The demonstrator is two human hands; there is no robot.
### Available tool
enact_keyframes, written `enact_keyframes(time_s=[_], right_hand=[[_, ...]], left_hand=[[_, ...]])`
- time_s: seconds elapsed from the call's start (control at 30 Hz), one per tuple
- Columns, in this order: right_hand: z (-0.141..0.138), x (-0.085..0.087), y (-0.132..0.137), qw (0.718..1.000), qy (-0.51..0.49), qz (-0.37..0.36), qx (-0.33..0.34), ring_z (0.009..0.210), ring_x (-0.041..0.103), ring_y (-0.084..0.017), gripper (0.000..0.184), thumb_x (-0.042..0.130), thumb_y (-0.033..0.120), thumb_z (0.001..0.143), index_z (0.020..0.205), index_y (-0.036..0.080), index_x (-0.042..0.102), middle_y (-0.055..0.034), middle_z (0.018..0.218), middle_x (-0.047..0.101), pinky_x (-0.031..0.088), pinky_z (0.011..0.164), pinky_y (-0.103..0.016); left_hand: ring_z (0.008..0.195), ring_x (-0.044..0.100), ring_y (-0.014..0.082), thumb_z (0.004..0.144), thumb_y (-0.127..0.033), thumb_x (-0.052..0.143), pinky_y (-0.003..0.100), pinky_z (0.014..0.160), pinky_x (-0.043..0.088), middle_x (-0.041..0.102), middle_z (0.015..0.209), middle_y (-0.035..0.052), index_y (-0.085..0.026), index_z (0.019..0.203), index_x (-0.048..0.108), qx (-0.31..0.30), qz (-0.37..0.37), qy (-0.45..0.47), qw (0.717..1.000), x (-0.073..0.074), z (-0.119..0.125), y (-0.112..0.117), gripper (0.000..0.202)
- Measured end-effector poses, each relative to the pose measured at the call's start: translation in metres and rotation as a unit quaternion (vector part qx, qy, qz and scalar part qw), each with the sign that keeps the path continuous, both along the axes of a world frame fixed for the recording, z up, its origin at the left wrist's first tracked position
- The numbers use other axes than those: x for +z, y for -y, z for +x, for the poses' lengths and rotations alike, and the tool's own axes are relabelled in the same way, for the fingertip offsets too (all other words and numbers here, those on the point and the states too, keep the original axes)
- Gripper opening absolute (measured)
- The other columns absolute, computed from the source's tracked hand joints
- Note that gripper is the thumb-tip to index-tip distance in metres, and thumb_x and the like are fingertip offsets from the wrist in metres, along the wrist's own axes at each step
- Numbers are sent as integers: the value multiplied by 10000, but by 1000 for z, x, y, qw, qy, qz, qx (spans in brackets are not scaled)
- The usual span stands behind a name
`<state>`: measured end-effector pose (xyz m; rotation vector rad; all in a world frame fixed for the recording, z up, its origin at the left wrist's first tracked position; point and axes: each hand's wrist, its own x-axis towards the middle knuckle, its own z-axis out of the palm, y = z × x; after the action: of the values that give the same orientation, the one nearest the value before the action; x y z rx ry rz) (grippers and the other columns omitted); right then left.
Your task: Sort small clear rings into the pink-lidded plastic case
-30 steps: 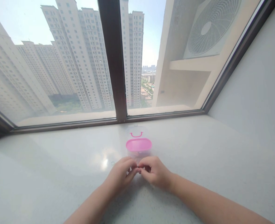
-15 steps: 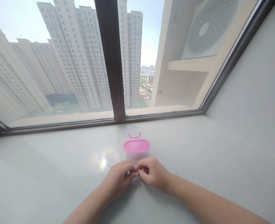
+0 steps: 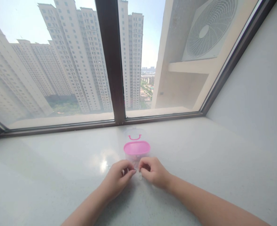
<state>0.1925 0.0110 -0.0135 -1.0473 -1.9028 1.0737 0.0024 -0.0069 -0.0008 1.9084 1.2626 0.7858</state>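
Down on the worktop (image 3: 58,175), left hand (image 3: 118,177) and right hand (image 3: 154,172) rest with fingers curled and tips pinched closed, almost meeting; whatever they pinch is perhaps too small to tell. Just beyond the fingers stands a pink box (image 3: 136,149), a clear lid (image 3: 134,137) behind it

A second ago the left hand (image 3: 119,176) and the right hand (image 3: 154,172) met fingertip to fingertip just in front of the pink box (image 3: 136,148). They have since drawn slightly apart, and a narrow gap now shows between their fingertips in front of the box. The fingers of both hands are still curled. Whether either hand pinches anything is too small to tell. The view has also slid a little, so the box appears further left.
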Motion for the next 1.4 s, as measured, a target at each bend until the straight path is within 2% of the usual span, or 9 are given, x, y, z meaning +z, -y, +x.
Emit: enact_keyframes(time_s=[0.07,0.17,0.3,0.47,0.63,0.83,0.93,1.17,1.4], right_hand=[[0,0,-1,999,-28,-38,7,472,432,-82,95,469,120,647,642,163,553,29,538,538,314,455,-183],[0,0,-2,992,-61,-105,21,430,437,-78,80,452,141,638,651,172,525,32,531,550,312,419,-174],[1,-2,-5,982,-90,-159,38,376,426,-79,58,464,181,612,628,169,518,33,503,545,303,378,-177],[7,-6,-12,966,-133,-205,79,355,396,-77,71,446,204,593,560,168,497,24,459,529,283,345,-175],[7,-2,-13,959,-148,-229,82,334,376,-74,71,444,209,565,508,173,466,26,428,511,273,325,-174],[8,4,-12,967,-107,-208,102,372,474,-79,217,444,206,635,588,124,640,-33,544,641,295,350,-170],[8,6,-11,974,-74,-189,99,378,484,-73,240,461,194,673,669,119,688,-28,570,654,283,346,-162],[6,2,-13,970,-85,-206,100,423,538,-71,134,456,187,709,677,137,576,-32,661,682,306,361,-151],[6,1,-14,965,-101,-213,111,412,530,-71,115,471,231,745,656,160,478,-24,640,657,284,343,-149]], left_hand=[[630,480,124,837,-330,560,215,557,361,550,682,-1,-158,742,594,25,-59,74,995,0,2,0,199],[511,420,87,812,-408,592,195,468,322,513,628,-29,-157,734,561,42,-151,167,973,-1,4,0,265],[423,338,54,790,-480,614,175,390,237,493,592,-46,-158,759,548,51,-211,209,954,-2,-1,-4,330],[379,316,44,784,-473,629,176,385,228,446,503,-72,-156,730,538,35,-220,211,952,2,-6,-8,335],[398,352,48,788,-435,627,184,406,250,467,523,-62,-150,713,542,15,-219,207,953,0,-7,-8,306],[414,362,55,788,-416,630,186,428,257,475,514,-60,-151,701,541,-5,-221,204,954,5,-7,-8,292],[419,360,57,779,-424,638,185,428,256,476,518,-59,-151,702,547,-9,-224,203,953,8,-7,-8,298],[451,392,62,781,-391,635,181,435,273,479,555,-51,-149,722,552,-31,-233,203,950,2,-12,-11,263],[479,414,66,785,-386,643,178,439,285,485,596,-43,-146,750,551,-42,-249,215,943,-3,-16,-13,259]])
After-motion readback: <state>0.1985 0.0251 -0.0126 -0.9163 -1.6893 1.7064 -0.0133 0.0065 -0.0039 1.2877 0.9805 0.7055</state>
